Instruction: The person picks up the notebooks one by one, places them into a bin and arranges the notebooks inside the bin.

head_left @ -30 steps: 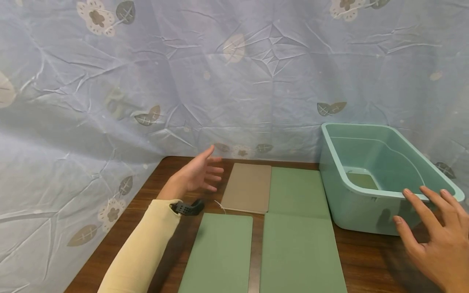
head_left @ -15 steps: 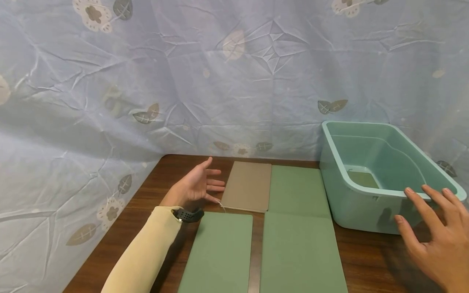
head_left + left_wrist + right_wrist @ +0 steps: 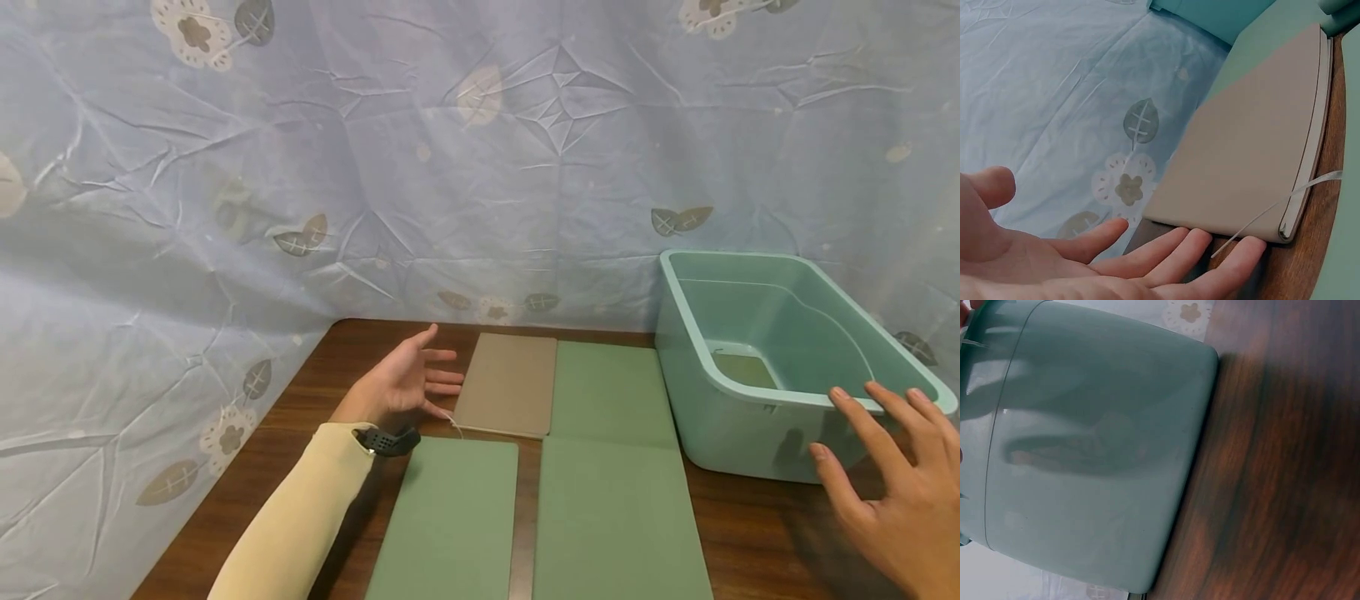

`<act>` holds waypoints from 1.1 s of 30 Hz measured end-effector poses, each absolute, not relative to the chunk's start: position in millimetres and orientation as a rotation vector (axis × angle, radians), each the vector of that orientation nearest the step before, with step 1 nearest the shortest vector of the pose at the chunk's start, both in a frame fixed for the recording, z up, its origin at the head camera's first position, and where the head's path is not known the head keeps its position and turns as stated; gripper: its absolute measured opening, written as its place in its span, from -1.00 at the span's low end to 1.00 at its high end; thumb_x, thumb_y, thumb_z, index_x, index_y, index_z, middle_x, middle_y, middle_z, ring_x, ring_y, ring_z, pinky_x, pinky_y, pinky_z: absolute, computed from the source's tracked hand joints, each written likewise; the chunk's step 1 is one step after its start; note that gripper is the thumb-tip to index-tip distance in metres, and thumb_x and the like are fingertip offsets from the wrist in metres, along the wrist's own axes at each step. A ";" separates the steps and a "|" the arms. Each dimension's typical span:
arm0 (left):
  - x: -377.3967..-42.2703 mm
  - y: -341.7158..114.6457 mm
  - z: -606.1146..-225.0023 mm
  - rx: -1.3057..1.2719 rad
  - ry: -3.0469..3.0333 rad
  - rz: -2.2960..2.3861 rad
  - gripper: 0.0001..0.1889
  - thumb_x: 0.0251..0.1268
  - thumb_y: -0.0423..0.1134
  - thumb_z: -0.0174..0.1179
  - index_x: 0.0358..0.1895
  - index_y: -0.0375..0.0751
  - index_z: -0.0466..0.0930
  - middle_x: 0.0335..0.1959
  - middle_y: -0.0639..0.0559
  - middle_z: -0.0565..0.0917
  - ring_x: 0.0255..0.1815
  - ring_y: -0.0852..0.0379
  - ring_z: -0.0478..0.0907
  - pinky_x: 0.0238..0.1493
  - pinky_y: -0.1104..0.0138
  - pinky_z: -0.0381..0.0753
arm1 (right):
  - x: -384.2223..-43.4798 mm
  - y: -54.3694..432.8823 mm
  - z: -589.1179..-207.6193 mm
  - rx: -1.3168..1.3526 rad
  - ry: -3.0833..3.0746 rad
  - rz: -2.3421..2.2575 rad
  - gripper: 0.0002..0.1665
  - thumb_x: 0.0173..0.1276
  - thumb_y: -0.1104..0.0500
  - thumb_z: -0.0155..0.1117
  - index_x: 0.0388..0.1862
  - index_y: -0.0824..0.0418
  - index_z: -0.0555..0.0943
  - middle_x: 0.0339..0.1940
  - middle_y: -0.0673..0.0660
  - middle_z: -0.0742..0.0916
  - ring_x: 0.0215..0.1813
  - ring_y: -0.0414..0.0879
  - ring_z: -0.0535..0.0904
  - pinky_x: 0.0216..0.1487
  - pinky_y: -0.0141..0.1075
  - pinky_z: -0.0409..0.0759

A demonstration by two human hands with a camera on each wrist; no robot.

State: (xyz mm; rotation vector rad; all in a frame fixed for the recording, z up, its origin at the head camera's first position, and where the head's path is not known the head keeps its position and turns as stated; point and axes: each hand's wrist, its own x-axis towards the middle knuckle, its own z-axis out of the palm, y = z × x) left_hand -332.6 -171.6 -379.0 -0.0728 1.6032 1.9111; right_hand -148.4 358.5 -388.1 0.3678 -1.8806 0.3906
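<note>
A tan notebook (image 3: pixel 510 383) lies at the far left of the table, its page edges and a thin pale ribbon (image 3: pixel 1279 203) showing in the left wrist view. My left hand (image 3: pixel 401 379) is beside its left edge, fingers spread and thumb up, with the little finger right at the ribbon's end. On the right, my right hand (image 3: pixel 900 483) is spread in front of the teal plastic bin (image 3: pixel 757 429), fingertips close to its near rim; it holds nothing. In the right wrist view the bin's wall (image 3: pixel 1097 456) carries the hand's shadow.
Green notebooks lie nearby: one (image 3: pixel 457 517) nearest the left sleeve, others (image 3: pixel 618 517) in a column beside the bin. Something flat and green (image 3: pixel 742 369) lies inside the bin. A patterned curtain (image 3: pixel 487 167) hangs behind the wooden table (image 3: pixel 750 533).
My left hand has lowered slightly and moved a little right, its little finger reaching the ribbon. The right hand has stayed nearly still by the bin.
</note>
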 end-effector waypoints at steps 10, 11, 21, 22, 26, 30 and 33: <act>-337.0 -165.4 -383.2 -0.197 1.564 1.957 -0.01 0.52 0.51 -0.17 0.74 -0.13 0.00 0.67 -0.42 0.15 0.67 -0.34 0.11 0.58 -0.42 0.09 | -149.8 357.1 -388.8 0.382 -1.847 0.413 -0.22 0.59 -0.35 0.12 0.28 0.29 0.70 0.30 0.54 0.63 0.49 0.56 0.40 0.71 0.17 0.19; -337.1 -164.3 -383.9 -0.208 1.563 1.960 0.00 0.51 0.51 -0.15 0.73 -0.13 0.01 0.66 -0.41 0.15 0.66 -0.33 0.12 0.58 -0.40 0.10 | -150.1 356.8 -389.3 0.384 -1.836 0.415 -0.22 0.58 -0.35 0.13 0.27 0.30 0.71 0.29 0.54 0.63 0.48 0.57 0.40 0.71 0.17 0.20; -336.4 -161.3 -380.3 -0.222 1.533 1.982 -0.01 0.51 0.49 -0.12 0.73 -0.15 0.02 0.64 -0.42 0.14 0.66 -0.40 0.11 0.61 -0.41 0.06 | -149.4 354.9 -388.9 0.383 -1.821 0.404 -0.23 0.59 -0.35 0.13 0.26 0.30 0.71 0.27 0.55 0.64 0.46 0.58 0.42 0.71 0.15 0.22; -336.4 -161.5 -379.8 -0.215 1.526 1.980 -0.01 0.52 0.48 -0.12 0.73 -0.15 -0.01 0.65 -0.43 0.12 0.67 -0.44 0.09 0.62 -0.41 0.03 | -149.5 354.5 -388.5 0.384 -1.819 0.404 -0.23 0.59 -0.35 0.13 0.26 0.30 0.72 0.27 0.55 0.64 0.46 0.58 0.42 0.71 0.15 0.22; -336.6 -159.6 -377.9 -0.162 1.508 1.954 -0.03 0.59 0.40 -0.16 0.75 -0.18 -0.17 0.70 -0.47 0.00 0.69 -0.54 0.04 0.67 -0.40 -0.06 | -149.9 353.3 -387.4 0.379 -1.816 0.404 -0.23 0.58 -0.35 0.14 0.25 0.29 0.72 0.25 0.55 0.65 0.46 0.58 0.42 0.70 0.16 0.23; -338.1 -152.2 -376.5 -0.103 1.550 1.892 -0.13 0.69 0.23 -0.20 0.75 -0.21 -0.25 0.68 -0.49 0.07 0.57 -0.48 0.32 0.60 -0.27 0.30 | -150.6 352.8 -386.4 0.386 -1.806 0.411 -0.23 0.58 -0.35 0.15 0.24 0.29 0.72 0.24 0.55 0.65 0.45 0.58 0.43 0.70 0.15 0.24; -339.5 -148.0 -377.6 -0.063 1.603 1.833 -0.33 0.75 0.01 -0.25 0.69 -0.29 -0.07 0.44 -0.40 0.40 0.23 -0.24 0.63 0.23 -0.01 0.71 | -150.7 351.8 -386.2 0.393 -1.804 0.416 -0.23 0.58 -0.35 0.15 0.23 0.31 0.72 0.24 0.56 0.65 0.44 0.59 0.43 0.70 0.15 0.24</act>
